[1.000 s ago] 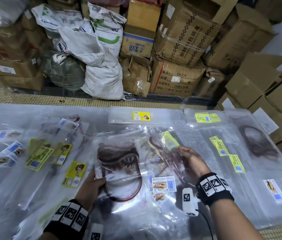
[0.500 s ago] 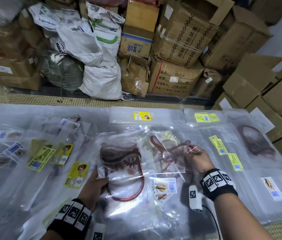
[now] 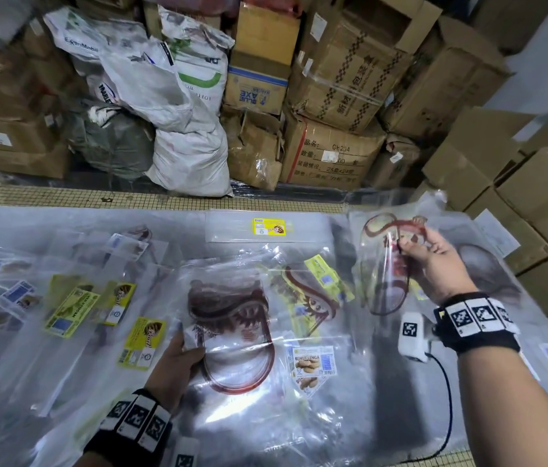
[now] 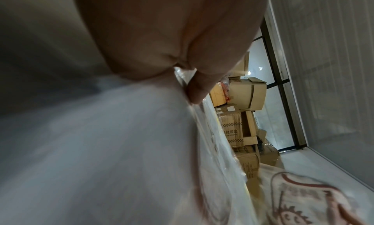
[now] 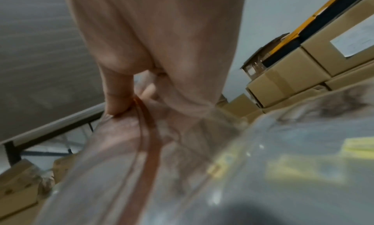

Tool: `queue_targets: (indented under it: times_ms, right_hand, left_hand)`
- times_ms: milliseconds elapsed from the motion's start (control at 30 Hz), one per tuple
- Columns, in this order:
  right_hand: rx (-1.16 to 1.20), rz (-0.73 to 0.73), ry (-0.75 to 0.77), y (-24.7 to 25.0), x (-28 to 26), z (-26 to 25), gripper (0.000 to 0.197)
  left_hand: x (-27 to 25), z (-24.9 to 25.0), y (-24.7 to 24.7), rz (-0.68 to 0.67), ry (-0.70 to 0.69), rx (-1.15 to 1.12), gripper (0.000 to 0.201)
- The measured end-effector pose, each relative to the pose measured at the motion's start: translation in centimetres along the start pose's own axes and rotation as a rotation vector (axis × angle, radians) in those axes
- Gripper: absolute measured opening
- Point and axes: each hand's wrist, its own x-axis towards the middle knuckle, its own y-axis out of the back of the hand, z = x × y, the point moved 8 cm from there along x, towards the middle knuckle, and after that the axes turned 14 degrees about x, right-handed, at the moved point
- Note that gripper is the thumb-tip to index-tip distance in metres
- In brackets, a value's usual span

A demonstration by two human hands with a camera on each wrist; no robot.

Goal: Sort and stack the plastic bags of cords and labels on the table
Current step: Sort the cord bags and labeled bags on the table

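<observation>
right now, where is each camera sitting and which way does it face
Head: worn on the head, looking forward and down at the table of bags; both forearms show, the left hand gripping a centre bag, the right hand holding up a lifted bag.
Left wrist: under the left hand, looking along it to boxes by a window.
Right wrist: under the right hand, looking along its grip on the lifted bag.
Shared: head and right wrist both show the lifted bag.

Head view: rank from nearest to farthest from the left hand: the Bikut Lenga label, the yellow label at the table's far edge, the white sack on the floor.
From the left hand:
1. Bikut Lenga label, just right of it.
2. Yellow label, far table edge.
3. White sack, on the floor beyond the table.
</observation>
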Motion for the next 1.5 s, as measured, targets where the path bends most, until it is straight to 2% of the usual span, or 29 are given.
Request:
queue_targets:
  times_ms: [200,300,367,433,533,600,667,700,767,867,933,1000,1100,1133,1233,1500]
  right_hand:
    - [0.19,-0.298,-0.012,-7.1,-1.7,-2.0,0.029]
    - [0.373,-0.372,-0.071,-10.2,-3.3,-0.7,0.035]
    - [0.493,-0.358,-0.132,-11.4,-3.5,1.7,0.041]
    - [0.411,-0.325,-0.222,-11.7,-3.3,5.4,0.038]
    - [0.037,-0.225,-0.388,-10.2,-3.7,12.3,0.032]
    - [-0.116,-0.186,-0.459,-8.6,-4.2,16.4,0.035]
    - [-0.245,-0.195,-0.489,-7.7,-4.5,19.0,0.038]
    - [-0.275,-0.192,-0.501,-7.4,-4.6,20.0,0.033]
    - [-0.299,-0.159,-0.531,-7.4,-5.2,20.6,0.019]
    - [-0.313,-0.143,-0.542,-8.3,-6.3,20.5,0.017]
    - [-0.297,-0.131,-0.555,-9.0,-6.8,20.5,0.013]
    - [-0.32,-0.105,-0.523,-9.3,-6.9,20.4,0.019]
    - [-0.396,-0.119,-0.48,-9.6,-6.7,20.5,0.034]
    - [-0.404,-0.118,-0.488,-9.7,-6.6,20.4,0.032]
    - [-0.408,-0.096,-0.525,-9.1,-5.9,20.6,0.008]
    - [-0.321,-0.14,-0.435,-8.7,-4.8,19.9,0.009]
  left_hand:
    - [-0.4,0.6,-0.6,-0.009,-0.021,-0.034,0.079]
    - [-0.1,0.2,-0.4,0.002,-0.009,-0.045,0.078]
    - [0.0,0.1,-0.3,0.011,0.001,-0.031,0.077]
    - [0.3,-0.2,-0.1,0.024,0.004,-0.023,0.077]
    - [0.4,-0.2,0.0,0.036,0.02,-0.045,0.075]
    - [0.3,-0.2,0.0,0.037,0.032,-0.052,0.071]
    - [0.3,-0.7,0.4,0.038,0.061,-0.059,0.08]
    - [0.1,-0.6,0.5,0.041,0.059,-0.069,0.087]
    - [-0.5,0.2,0.4,0.047,0.039,-0.094,0.095]
    - [-0.8,0.6,-0.3,0.006,0.039,-0.07,0.085]
    - [-0.8,0.6,-0.3,0.0,0.011,0.024,0.09]
    - [-0.9,0.8,-0.1,0.022,-0.033,0.098,0.095]
    - [-0.6,0.8,0.1,0.067,-0.048,0.096,0.092]
    - [-0.2,0.4,0.2,0.079,-0.052,0.114,0.089]
    - [-0.1,0.1,0.3,0.082,-0.03,0.134,0.083]
    - [-0.1,0.1,0.5,0.085,0.028,0.079,0.068]
